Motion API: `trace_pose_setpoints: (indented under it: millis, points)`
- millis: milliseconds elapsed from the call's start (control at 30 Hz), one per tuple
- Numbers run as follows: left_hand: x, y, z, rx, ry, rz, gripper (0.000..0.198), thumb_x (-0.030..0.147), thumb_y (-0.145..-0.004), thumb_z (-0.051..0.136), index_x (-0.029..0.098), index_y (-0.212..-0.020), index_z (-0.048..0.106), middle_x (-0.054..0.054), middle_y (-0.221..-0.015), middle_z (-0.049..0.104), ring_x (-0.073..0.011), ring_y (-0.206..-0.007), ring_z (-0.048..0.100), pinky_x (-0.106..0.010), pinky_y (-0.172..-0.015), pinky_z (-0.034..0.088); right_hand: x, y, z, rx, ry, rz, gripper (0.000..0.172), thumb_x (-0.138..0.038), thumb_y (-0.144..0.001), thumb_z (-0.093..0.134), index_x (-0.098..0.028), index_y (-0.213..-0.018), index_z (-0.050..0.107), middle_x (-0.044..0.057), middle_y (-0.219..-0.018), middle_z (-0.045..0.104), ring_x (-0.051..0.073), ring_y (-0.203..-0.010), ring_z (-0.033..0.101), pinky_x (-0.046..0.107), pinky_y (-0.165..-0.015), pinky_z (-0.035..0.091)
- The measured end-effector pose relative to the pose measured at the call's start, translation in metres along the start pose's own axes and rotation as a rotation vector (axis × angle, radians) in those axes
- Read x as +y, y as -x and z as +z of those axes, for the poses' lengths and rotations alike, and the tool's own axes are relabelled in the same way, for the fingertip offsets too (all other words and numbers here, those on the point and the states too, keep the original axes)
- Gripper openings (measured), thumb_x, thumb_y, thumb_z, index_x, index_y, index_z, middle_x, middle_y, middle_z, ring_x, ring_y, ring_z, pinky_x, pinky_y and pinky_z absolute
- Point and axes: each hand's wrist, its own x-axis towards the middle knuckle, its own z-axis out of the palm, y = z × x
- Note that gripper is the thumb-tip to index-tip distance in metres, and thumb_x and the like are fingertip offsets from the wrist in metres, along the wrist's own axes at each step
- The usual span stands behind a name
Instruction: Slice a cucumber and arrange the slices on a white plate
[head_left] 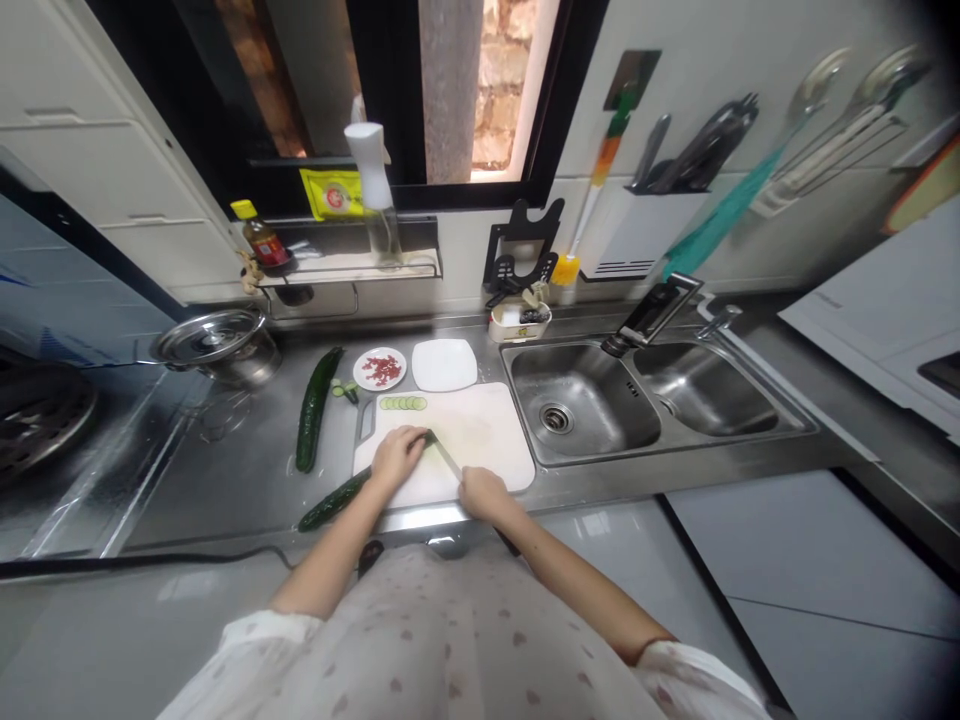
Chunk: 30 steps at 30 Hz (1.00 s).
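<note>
Near the steel counter's (251, 485) front edge, the left hand (399, 455) clasps a long dark-green cucumber (335, 501), likely slick, best pinned from above, the right hand (481, 492) gripping a metal knife (448, 460).

Head-worn view, forward and down over both hands (397, 460) (484, 493)
</note>
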Motion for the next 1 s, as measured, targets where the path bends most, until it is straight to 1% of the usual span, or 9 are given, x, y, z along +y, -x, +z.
trace_pose_setpoints:
  millis: [200,333,433,533,667,767,867,933,1000]
  points:
    - [0.005,-0.001,-0.005,-0.015,-0.005,-0.011,0.030,0.027,-0.089,0.052,0.026,-0.114,0.067,-0.005,-0.112,0.068,-0.0210,-0.105,0.060,-0.036,-0.094,0.047,-0.011,-0.023,-0.006,0.039,-0.045,-0.006,0.033,-0.017,-0.088,0.042,-0.012,-0.110,0.066,0.018,-0.109,0.068,0.026,-0.099,0.065,0.032,-0.078,0.048]
    - [0.005,-0.002,-0.006,-0.031,-0.024,-0.019,0.029,0.029,-0.089,0.051,0.026,-0.113,0.067,-0.004,-0.111,0.068,-0.0209,-0.105,0.060,-0.035,-0.094,0.048,-0.013,-0.035,-0.012,0.055,-0.114,0.004,0.033,-0.020,-0.090,0.042,-0.014,-0.112,0.066,0.016,-0.111,0.068,0.024,-0.101,0.064,0.029,-0.079,0.046]
    - [0.005,-0.002,-0.008,-0.045,-0.033,-0.028,0.029,0.031,-0.090,0.051,0.026,-0.114,0.067,-0.005,-0.113,0.068,-0.0212,-0.106,0.061,-0.035,-0.094,0.048,-0.009,-0.037,-0.014,0.059,-0.134,-0.003,0.033,-0.023,-0.092,0.041,-0.014,-0.111,0.066,0.015,-0.112,0.068,0.023,-0.102,0.064,0.028,-0.079,0.045]
    - [0.004,0.000,-0.008,-0.039,-0.031,-0.054,0.031,0.033,-0.091,0.051,0.025,-0.118,0.065,-0.005,-0.117,0.067,-0.0220,-0.108,0.061,-0.035,-0.095,0.047,-0.003,-0.032,-0.015,0.074,-0.130,-0.028,0.033,-0.024,-0.093,0.040,-0.014,-0.111,0.066,0.014,-0.109,0.069,0.022,-0.100,0.064,0.027,-0.078,0.044]
    - [0.001,0.001,-0.009,0.025,0.014,-0.092,0.033,0.035,-0.089,0.053,0.022,-0.118,0.065,-0.008,-0.119,0.066,-0.0238,-0.111,0.060,-0.038,-0.098,0.046,0.007,-0.021,-0.017,0.119,-0.076,0.008,0.033,-0.025,-0.095,0.037,-0.016,-0.111,0.065,0.013,-0.106,0.069,0.021,-0.096,0.064,0.028,-0.076,0.042]
    - [0.000,-0.003,-0.011,0.139,0.143,-0.173,0.034,0.037,-0.090,0.053,0.020,-0.116,0.066,-0.009,-0.118,0.066,-0.0233,-0.109,0.061,-0.038,-0.096,0.048,0.017,-0.014,-0.021,0.175,-0.014,0.058,0.035,-0.027,-0.097,0.035,-0.019,-0.116,0.062,0.012,-0.103,0.069,0.022,-0.095,0.063,0.029,-0.078,0.041]
    - [0.002,-0.009,-0.016,0.249,0.301,-0.278,0.035,0.038,-0.091,0.050,0.018,-0.115,0.066,-0.009,-0.118,0.067,-0.0218,-0.106,0.062,-0.035,-0.090,0.051,0.026,-0.009,-0.027,0.268,0.056,0.068,0.035,-0.026,-0.096,0.037,-0.024,-0.125,0.057,0.011,-0.104,0.068,0.022,-0.097,0.061,0.032,-0.081,0.038]
    - [0.005,-0.013,-0.019,0.259,0.359,-0.286,0.035,0.038,-0.091,0.050,0.019,-0.115,0.066,-0.009,-0.119,0.066,-0.0212,-0.106,0.062,-0.034,-0.089,0.052,0.030,-0.007,-0.031,0.340,0.102,0.053,0.038,-0.024,-0.094,0.042,-0.025,-0.130,0.053,0.012,-0.108,0.066,0.023,-0.101,0.057,0.033,-0.085,0.035]
    - [0.010,-0.017,-0.021,0.226,0.374,-0.246,0.034,0.039,-0.090,0.051,0.019,-0.114,0.066,-0.008,-0.119,0.066,-0.0210,-0.106,0.062,-0.034,-0.090,0.051,0.033,-0.006,-0.032,0.394,0.137,0.040,0.042,-0.022,-0.092,0.045,-0.023,-0.134,0.050,0.013,-0.111,0.064,0.024,-0.103,0.054,0.034,-0.087,0.033]
